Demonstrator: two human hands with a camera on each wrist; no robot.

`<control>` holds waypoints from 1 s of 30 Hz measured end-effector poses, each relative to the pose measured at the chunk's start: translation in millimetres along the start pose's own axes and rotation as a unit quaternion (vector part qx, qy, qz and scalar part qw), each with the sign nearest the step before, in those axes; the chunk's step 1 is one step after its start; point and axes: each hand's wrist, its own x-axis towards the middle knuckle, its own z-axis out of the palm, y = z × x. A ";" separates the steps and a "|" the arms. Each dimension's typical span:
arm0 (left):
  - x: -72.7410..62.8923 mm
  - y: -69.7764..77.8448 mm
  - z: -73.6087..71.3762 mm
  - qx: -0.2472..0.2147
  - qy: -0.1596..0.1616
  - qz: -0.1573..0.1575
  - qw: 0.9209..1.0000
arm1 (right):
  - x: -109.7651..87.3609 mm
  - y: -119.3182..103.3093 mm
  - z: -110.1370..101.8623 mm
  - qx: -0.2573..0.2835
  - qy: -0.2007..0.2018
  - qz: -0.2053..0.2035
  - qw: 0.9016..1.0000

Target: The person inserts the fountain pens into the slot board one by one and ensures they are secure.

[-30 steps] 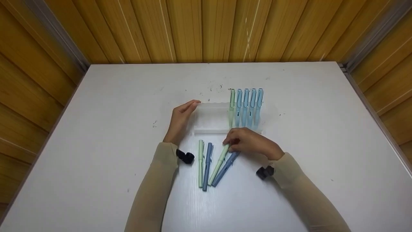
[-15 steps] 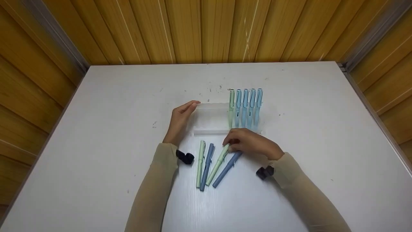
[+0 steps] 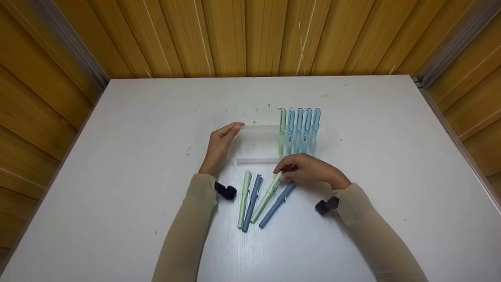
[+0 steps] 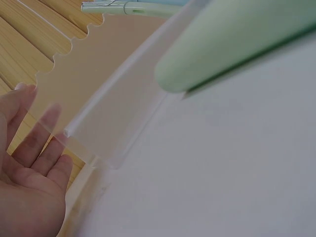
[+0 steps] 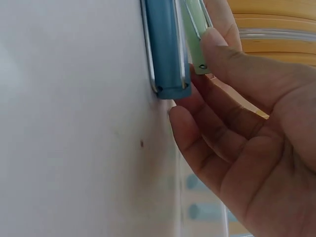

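Fingers and thumb of your right hand (image 3: 313, 170) are clamped together on the clip end of a light green pen (image 3: 267, 199), which slants down toward you over the table (image 3: 117, 176); whether its far end touches the surface, you cannot tell. Holding it so high up seems sensible, since most of the barrel is left uncovered. Your lower fingers curl loosely beside the clip end of a dark blue pen (image 3: 277, 206), perhaps just because it lies so near; contact is unclear. Your left hand (image 3: 220, 147) pinches the upper left corner of the clear rack (image 3: 256, 143), its other fingers spread behind the panel, probably to steady something so light without covering the notches. Those notches likely space out the row at the rack's right: four light blue pens (image 3: 300, 121) and one standing green pen (image 3: 282, 129), all clip end up, with the front ledge (image 3: 256, 160) apparently stopping their feet. Left of your held pen, a second green pen (image 3: 244, 199) and a second blue pen (image 3: 252, 203) lie side by side, within easy reach.
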 end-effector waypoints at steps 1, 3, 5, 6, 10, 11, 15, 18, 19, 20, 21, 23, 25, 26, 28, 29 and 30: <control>0.1 0.1 0.2 0.002 0.001 0.000 1.000 | 0.2 1.2 -0.8 0.009 0.003 -0.006 1.000; 0.4 0.3 0.7 0.008 0.003 0.002 1.000 | 0.4 3.5 -2.5 0.029 0.009 -0.014 0.999; 0.6 0.8 1.2 0.013 0.003 0.003 1.000 | 0.5 5.3 -4.0 0.048 0.016 -0.011 0.999; 0.7 1.1 1.4 0.015 0.003 0.003 1.000 | 0.5 5.4 -4.6 0.055 0.020 -0.006 0.998; 1.5 1.5 1.5 0.011 0.002 -0.003 1.000 | 0.4 5.1 -6.3 0.084 0.035 0.008 0.996; 1.9 1.8 1.4 0.008 0.001 -0.005 1.000 | 0.5 4.9 -6.5 0.093 0.040 0.009 0.995; 2.7 1.3 0.8 0.001 -0.002 -0.007 1.000 | 1.6 5.5 -6.8 0.125 0.062 0.007 0.990; 2.9 0.4 0.3 0.002 -0.003 -0.002 1.000 | 2.3 6.1 -6.8 0.143 0.084 0.014 0.986; 2.8 0.3 0.2 0.002 -0.003 -0.001 1.000 | 2.6 6.3 -6.8 0.149 0.090 0.017 0.985; 2.8 0.2 0.2 0.002 -0.003 0.000 1.000 | 2.7 6.5 -6.9 0.153 0.097 0.021 0.983; 2.7 0.2 0.2 0.002 -0.003 0.002 1.000 | 2.9 6.7 -7.0 0.158 0.104 0.026 0.982; 2.5 0.4 0.2 0.004 -0.002 0.004 1.000 | 3.3 6.7 -7.4 0.165 0.116 0.034 0.979; 2.4 0.5 0.3 0.007 -0.001 0.007 1.000 | 3.6 6.8 -7.8 0.171 0.126 0.040 0.976; 2.3 0.6 0.4 0.007 0.000 0.008 1.000 | 3.8 6.7 -8.0 0.173 0.130 0.043 0.975; 2.2 0.7 0.3 0.008 -0.001 0.011 1.000 | 4.0 6.4 -8.3 0.178 0.138 0.048 0.973; 2.2 0.7 0.2 0.009 -0.001 0.011 1.000 | 4.1 6.2 -8.5 0.179 0.142 0.050 0.972; 2.1 0.7 0.1 0.006 -0.003 0.012 1.000 | 4.1 6.0 -8.6 0.179 0.147 0.051 0.971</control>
